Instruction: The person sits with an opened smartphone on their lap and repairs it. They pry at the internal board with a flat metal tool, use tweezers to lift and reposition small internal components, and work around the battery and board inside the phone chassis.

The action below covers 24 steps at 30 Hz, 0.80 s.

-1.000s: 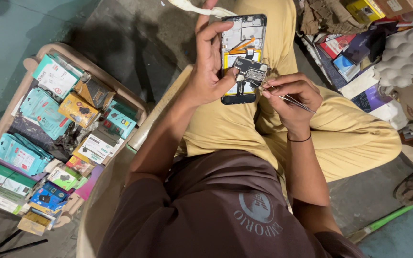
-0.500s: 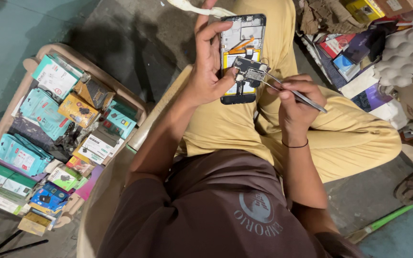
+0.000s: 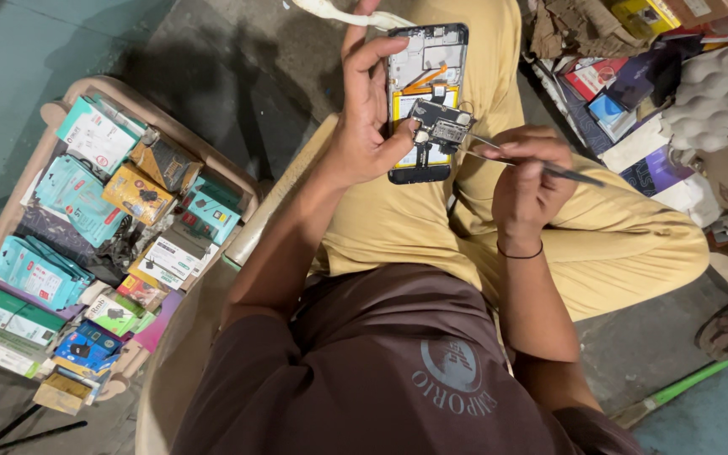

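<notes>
- The left hand (image 3: 364,126) is holding an opened phone (image 3: 425,101) upright over the lap, back cover off, insides facing the camera.
- Left grip: closed around the phone's left edge, fingers curling over the top part, thumb pressing a small dark circuit board (image 3: 438,128) that is sitting against the middle of the phone.
- The phone is resting above the tan trousers (image 3: 431,227), between the two hands, well off the floor.
- A yellow patch and an orange strip are showing inside the phone frame, above the circuit board.
- The right hand (image 3: 526,181) is pinching a thin dark tool (image 3: 541,167); I cannot tell whether it is tweezers or a probe.
- Right grip: narrow, closed on the tool's shaft, fingers bunched together.
- The tool's fine tip is pointing left and is reaching the right edge of the circuit board; touching or just short, I cannot tell.
- A thin dark band (image 3: 520,252) is sitting on the right wrist.
- The person is sitting in a brown shirt (image 3: 381,371), seen from above.
- To the person's left, a shallow tray (image 3: 61,114) is lying on the floor, packed with small teal, yellow and green boxes (image 3: 77,198).
- To the person's right, a heap of flat packets and books (image 3: 608,97) is lying beside a grey egg carton (image 3: 709,97).
- A green stick (image 3: 684,386) is lying on the floor at lower right.
</notes>
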Available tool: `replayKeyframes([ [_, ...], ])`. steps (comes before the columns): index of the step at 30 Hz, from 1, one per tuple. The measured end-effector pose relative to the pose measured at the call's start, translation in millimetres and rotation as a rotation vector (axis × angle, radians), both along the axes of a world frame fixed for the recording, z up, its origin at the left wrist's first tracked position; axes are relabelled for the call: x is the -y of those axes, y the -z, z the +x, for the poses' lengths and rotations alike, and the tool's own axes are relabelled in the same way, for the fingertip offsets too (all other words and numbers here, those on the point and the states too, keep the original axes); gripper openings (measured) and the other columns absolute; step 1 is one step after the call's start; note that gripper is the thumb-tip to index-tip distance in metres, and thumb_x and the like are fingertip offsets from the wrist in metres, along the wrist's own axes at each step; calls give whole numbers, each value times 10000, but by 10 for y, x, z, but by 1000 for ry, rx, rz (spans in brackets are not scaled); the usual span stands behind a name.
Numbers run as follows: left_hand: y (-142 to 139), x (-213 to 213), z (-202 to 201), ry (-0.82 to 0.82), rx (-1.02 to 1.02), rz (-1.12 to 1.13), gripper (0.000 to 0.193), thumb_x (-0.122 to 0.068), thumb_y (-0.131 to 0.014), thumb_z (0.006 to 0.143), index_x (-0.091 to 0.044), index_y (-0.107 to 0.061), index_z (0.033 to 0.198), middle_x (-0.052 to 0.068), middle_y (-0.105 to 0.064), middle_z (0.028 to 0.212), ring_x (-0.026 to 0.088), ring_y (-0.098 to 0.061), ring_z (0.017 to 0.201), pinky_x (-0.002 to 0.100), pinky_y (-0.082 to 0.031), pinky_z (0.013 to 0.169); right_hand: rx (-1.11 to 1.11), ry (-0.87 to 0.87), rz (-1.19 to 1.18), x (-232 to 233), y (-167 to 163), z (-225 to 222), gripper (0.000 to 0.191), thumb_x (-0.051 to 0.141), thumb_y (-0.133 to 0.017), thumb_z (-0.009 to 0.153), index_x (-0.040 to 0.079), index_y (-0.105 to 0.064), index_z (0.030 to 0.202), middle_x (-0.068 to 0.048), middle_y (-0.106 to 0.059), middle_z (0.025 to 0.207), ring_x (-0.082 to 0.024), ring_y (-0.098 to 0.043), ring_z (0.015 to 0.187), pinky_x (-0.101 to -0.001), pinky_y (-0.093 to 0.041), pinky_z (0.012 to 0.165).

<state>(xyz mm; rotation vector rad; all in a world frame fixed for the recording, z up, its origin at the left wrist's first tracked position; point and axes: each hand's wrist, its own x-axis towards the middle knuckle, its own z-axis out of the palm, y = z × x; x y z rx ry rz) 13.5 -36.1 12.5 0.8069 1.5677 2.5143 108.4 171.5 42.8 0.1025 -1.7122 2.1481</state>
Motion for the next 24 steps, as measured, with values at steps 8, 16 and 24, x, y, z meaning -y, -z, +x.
replayKeyframes([
  [8,-4,-4,10,-2,-3,-1,788,231,-556,912,-150,-297,1551,-64,19,1710,126,-296,1519,313,-358,1238,81,60,166,-41,-87,-37,261,178,-728,1075,-50,-609,1119,-149,-625,1132,-208,-685,930,-332,-603,854],
  [16,5,9,31,13,6,2,783,237,-555,918,-150,-298,1549,-63,22,1709,124,-305,1514,312,-367,1236,91,101,-6,8,-36,-192,216,119,-711,1089,4,-539,1149,-111,-602,1050,-212,-677,969,-355,-604,918],
  [24,28,25,25,10,5,-14,784,228,-560,912,-144,-296,1550,-57,27,1712,127,-287,1524,311,-345,1245,226,41,-326,5,-283,-244,158,192,-575,1106,41,-535,1081,-80,-549,1042,-161,-516,752,-280,-481,654],
])
